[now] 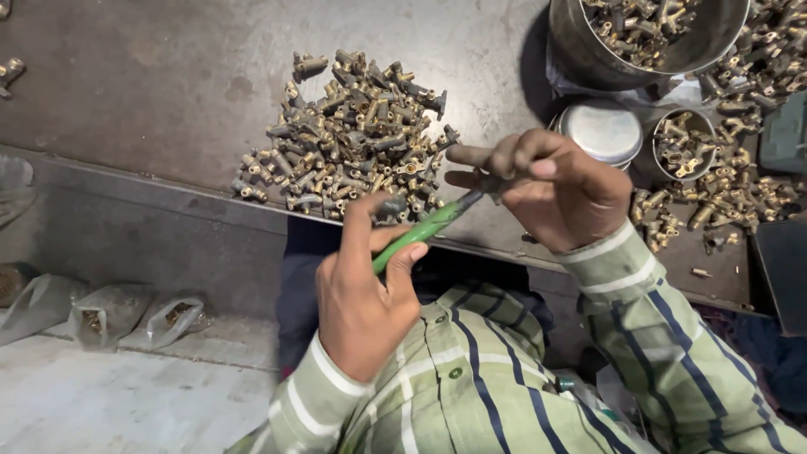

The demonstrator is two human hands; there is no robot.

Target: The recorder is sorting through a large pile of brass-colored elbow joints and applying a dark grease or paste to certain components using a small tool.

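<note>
Left hand grips the green plastic handle of a screwdriver; its metal tip meets a small dark brass fitting pinched in the right hand. Both sit above the table edge, just beside 1 loose pile of brass fittings on the grey metal table.

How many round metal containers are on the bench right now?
3. A large steel bowl of brass fittings at top right, a lidded round tin below it, and a small open tin of fittings to its right. Others may lie outside the picture.
</note>
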